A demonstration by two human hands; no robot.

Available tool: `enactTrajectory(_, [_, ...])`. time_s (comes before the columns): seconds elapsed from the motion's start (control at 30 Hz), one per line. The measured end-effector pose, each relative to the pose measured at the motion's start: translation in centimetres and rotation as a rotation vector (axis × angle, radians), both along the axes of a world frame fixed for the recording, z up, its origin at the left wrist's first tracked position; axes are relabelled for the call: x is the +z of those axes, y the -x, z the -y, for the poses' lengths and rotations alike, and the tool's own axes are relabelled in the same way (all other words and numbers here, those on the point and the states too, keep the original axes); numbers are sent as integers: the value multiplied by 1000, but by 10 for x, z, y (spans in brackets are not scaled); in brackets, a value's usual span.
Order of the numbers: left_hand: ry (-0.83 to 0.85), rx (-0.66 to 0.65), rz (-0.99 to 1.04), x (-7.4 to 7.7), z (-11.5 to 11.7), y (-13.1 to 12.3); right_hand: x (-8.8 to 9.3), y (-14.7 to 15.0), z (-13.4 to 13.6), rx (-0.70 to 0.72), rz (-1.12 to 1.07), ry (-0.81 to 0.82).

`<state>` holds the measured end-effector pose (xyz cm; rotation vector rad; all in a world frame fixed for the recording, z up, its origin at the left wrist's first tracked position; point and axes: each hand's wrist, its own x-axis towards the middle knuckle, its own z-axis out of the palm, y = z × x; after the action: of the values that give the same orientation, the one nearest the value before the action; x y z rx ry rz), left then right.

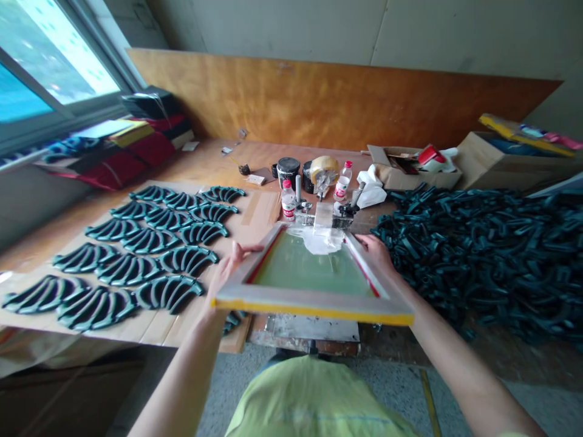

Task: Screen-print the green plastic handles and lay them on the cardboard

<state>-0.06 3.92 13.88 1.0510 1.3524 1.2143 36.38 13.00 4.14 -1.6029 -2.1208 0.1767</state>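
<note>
Both hands grip a screen printing frame [314,300], tilted with its yellow-edged near side toward me. My left hand [232,261] holds the left rail, its fingers partly hidden by the frame. On the right rail my right hand [376,249] is closed, also partly covered. The greenish mesh [305,267] carries a white patch [319,243] at its far end, where a metal clamp [325,215] stands. Below the near rail shows a flat, stained plate [314,328].
Dark green curved handle-like parts [155,258] lie in rows on cardboard [259,209] at left. A heap of similar dark parts [478,255] covers the right side. Behind the clamp stand bottles [288,201], a black tub [288,170], a tape roll [324,170] and cardboard boxes [421,179].
</note>
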Motion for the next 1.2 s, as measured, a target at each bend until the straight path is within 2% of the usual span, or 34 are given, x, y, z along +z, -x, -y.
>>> enactTrajectory(0.07, [165, -51, -8, -28, 24, 6, 17, 8, -19, -9, -34, -59])
enactTrajectory(0.17, [277, -48, 10, -77, 44, 5, 36, 46, -40, 97, 20, -112])
enactTrajectory(0.27, [330, -10, -37, -117, 47, 2, 42, 82, -49, 165, 209, 37])
enactTrajectory(0.37, [348, 8, -49, -139, 44, 2, 34, 95, -43, 166, 340, 216])
enactTrajectory(0.43, [355, -10, -7, -144, 42, 4, 26, 93, -29, 212, 367, 208])
enactTrajectory(0.53, [368, -25, 37, -147, 43, 6, 18, 81, 0, 403, 366, 123])
enactTrajectory(0.63, [377, -20, 48, -146, 43, 5, 20, 66, 17, 588, 348, 97])
enactTrajectory(0.7, [371, -12, 40, -145, 44, 4, 26, 59, 15, 663, 323, 120])
enactTrajectory(0.77, [360, 3, 18, -143, 45, 3, 29, 58, 7, 663, 298, 140])
enactTrajectory(0.87, [347, 24, -24, -141, 46, 3, 20, 68, 6, 520, 273, 54])
enactTrajectory(0.93, [343, 28, -50, -140, 46, 3, 7, 72, 18, 474, 266, -43])
enactTrajectory(1.03, [346, 24, -88, -140, 46, 3, -7, 68, 40, 552, 239, -107])
enactTrajectory(1.13, [356, 17, -82, -139, 47, 2, 0, 61, 36, 584, 196, -45])
enactTrajectory(1.2, [367, 12, -40, -134, 47, 1, 14, 65, 15, 491, 155, 10])
